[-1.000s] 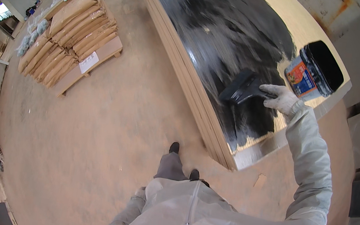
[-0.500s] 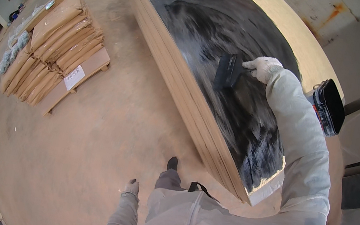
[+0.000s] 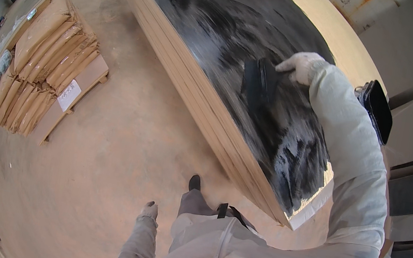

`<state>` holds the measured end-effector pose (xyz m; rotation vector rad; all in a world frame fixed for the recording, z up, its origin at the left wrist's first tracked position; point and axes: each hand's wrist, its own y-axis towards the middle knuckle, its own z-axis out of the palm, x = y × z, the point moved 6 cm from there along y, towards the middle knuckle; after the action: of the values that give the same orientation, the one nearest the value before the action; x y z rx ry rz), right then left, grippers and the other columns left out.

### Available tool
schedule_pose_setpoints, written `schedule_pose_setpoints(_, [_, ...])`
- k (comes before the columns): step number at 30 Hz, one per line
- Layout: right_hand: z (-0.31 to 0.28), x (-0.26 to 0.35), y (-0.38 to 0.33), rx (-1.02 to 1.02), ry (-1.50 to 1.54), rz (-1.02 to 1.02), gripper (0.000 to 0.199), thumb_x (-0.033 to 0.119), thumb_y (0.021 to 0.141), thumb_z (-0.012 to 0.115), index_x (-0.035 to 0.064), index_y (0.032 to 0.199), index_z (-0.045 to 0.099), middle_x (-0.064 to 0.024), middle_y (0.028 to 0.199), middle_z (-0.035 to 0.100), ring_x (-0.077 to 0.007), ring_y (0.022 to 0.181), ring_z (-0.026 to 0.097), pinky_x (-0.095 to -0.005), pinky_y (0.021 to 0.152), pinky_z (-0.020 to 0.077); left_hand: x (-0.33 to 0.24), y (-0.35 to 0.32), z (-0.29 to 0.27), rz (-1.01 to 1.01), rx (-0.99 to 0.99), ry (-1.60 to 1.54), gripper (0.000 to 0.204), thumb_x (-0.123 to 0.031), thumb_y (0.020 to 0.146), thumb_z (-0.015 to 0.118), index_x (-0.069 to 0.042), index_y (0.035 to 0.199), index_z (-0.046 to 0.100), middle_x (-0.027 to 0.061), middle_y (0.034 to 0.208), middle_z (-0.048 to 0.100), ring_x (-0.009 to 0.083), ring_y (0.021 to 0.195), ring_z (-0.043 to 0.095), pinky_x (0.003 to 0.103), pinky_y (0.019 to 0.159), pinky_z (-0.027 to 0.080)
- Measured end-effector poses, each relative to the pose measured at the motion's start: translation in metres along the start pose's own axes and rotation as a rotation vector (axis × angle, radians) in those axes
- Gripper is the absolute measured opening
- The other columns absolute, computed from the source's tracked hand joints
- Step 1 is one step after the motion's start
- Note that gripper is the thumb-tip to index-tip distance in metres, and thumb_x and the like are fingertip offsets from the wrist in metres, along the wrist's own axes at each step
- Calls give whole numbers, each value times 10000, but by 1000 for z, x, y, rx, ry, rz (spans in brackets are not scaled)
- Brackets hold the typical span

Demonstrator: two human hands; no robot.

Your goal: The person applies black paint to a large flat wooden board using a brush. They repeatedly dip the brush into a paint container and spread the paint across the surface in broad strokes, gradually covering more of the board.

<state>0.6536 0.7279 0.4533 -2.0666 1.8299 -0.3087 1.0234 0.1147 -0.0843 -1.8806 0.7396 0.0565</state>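
Head view. The right hand (image 3: 301, 67), gloved white, is closed on the top of a wide black brush (image 3: 260, 83), whose bristle edge lies flat against the top board (image 3: 222, 38) of a tall board stack (image 3: 204, 112). The board face is largely coated in wet black paint, streaked where the brush has passed; a bare pale strip remains along the far edge and at the near corner.

The left hand (image 3: 149, 210), also gloved, hangs at the person's side above the floor (image 3: 100, 165), touching nothing; its fingers appear loosely curled, grasping no object.

A black paint can (image 3: 377, 110) sits behind the right sleeve, near the far side of the stack. A pallet of brown bundles (image 3: 44, 78) stands on the floor to the left, well apart from the stack.

Handling judgement: the brush is light, with a stiff body and soft bristles; it is best taken at the top, away from the wet edge. Paint on the glove could make the grip slippery. The coated surface is wet and will mark if touched. The boards look stiff and heavy.
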Motion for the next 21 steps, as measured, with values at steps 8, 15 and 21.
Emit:
schedule_pose_setpoints(8, [16,16,-22,102,137,-65,631,22,816,738,282,1390,703,-77,1342,728,-311,1212,680,-390,1080,511,-21,-27,14,70,15,75,544,-257,953,643,-9,1436,614,219,1399,668,333,1345,607,392,1141,461])
schedule_pose_setpoints(15, [59,-10,-130,112,18,-171,654,106,735,671,298,1358,722,-84,1300,738,-319,1164,703,-399,990,561,-14,-55,48,99,-59,117,522,-271,953,650,-18,1410,640,222,1347,699,332,1280,652,387,1091,497])
schedule_pose_setpoints(21, [133,-93,-258,63,284,-31,581,68,801,711,268,1346,731,-99,1275,750,-301,1165,708,-383,1006,555,11,-120,135,126,-140,115,480,-284,938,662,-53,1358,694,215,1260,740,312,1225,686,385,1064,520])
